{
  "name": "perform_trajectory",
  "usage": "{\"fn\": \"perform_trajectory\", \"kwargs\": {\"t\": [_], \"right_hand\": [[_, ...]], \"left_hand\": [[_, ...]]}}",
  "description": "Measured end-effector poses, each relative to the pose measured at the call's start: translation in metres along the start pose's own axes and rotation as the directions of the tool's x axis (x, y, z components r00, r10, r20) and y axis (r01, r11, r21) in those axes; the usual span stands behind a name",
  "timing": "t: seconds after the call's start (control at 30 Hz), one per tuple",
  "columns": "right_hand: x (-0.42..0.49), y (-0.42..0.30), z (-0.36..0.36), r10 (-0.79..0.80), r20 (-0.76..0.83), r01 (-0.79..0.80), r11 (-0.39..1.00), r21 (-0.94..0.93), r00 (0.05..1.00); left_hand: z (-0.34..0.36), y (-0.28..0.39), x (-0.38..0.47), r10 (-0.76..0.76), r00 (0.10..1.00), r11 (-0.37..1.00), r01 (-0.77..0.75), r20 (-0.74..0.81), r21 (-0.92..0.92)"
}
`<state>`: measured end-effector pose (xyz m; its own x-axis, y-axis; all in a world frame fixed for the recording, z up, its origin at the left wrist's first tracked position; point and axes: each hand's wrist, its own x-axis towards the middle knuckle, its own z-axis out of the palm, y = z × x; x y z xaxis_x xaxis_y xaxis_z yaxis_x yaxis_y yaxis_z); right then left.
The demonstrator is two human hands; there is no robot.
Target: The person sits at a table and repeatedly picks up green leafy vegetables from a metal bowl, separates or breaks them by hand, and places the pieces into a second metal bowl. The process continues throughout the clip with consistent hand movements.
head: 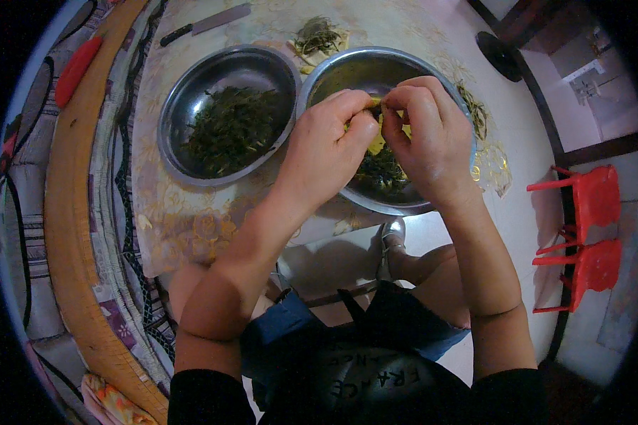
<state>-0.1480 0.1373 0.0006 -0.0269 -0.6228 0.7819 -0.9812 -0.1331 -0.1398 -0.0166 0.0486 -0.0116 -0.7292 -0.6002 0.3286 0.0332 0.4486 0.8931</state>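
Both hands are raised over the right metal basin [319,66], fingertips almost meeting. Between the thumb and forefinger of my left hand [332,135] is a small dark, yellowish strand of greens [375,109]. My right hand [430,130] pinches at the same strand, whose exact shape the fingers hide. Below them, wet dark leafy greens [380,172] lie in the basin with yellowish reflections around them. To the left, touching or nearly touching it, stands a second metal basin [173,114] holding a heap of chopped-looking greens [234,130].
A kitchen knife [207,24] lies at the table's far left. Stringy stems [319,37] sit behind the basins, with more stems [474,111] at the right. The table has a floral cloth [207,223]. Red plastic stools [595,202] stand on the floor right; a wooden bench edge [69,212] runs left.
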Motion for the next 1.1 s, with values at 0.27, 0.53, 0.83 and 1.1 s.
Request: {"fn": "perform_trajectory", "kwargs": {"t": [0.27,0.53,0.83,1.1], "right_hand": [[-0.002,0.006,0.003,0.027,-0.026,-0.026,1.0,0.013,0.999],[-0.002,0.019,0.0,0.07,-0.063,-0.069,0.998,0.006,0.996],[-0.001,0.041,-0.016,0.386,0.159,-0.408,0.901,0.144,0.909],[0.005,0.013,-0.02,0.481,0.659,-0.559,-0.356,0.749,0.578]], "left_hand": [[-0.003,-0.004,0.001,-0.084,0.995,0.987,0.089,0.047,-0.137],[-0.003,-0.009,0.002,-0.133,0.984,0.976,0.151,0.119,-0.157],[-0.002,-0.016,-0.003,-0.187,0.976,0.96,0.206,0.111,-0.192],[0.002,-0.015,-0.003,-0.174,0.978,0.949,0.198,0.115,-0.246]]}}
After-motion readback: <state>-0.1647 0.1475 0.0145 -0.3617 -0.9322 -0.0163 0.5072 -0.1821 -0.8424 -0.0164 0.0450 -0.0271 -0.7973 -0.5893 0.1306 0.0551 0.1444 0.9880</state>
